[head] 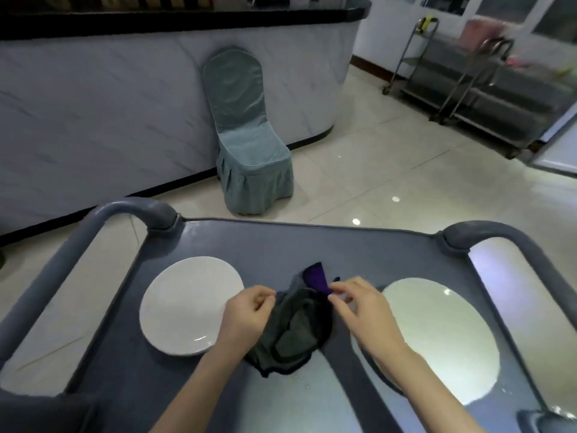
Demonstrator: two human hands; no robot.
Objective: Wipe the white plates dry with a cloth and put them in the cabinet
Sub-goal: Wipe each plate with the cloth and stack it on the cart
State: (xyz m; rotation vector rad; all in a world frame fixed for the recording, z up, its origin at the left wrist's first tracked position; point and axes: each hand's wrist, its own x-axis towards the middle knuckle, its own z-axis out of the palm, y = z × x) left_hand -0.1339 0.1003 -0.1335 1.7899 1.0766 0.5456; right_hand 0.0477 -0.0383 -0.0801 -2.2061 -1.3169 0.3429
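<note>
white plates (190,306), dk grey/purple cloth (296,332), blue-grey cart (265,245), teal chair (249,145)

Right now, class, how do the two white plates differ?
The left plate shows almost whole; the right forearm covers part of the right plate. The right plate looks larger and more oval than the left plate. Both are white, empty, flat on the cart, flanking the dark cloth.

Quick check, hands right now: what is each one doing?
Left hand: fingers curled at the edge of the cloth; a grip cannot be told.
Right hand: pinching the cloth at its purple corner.
</note>
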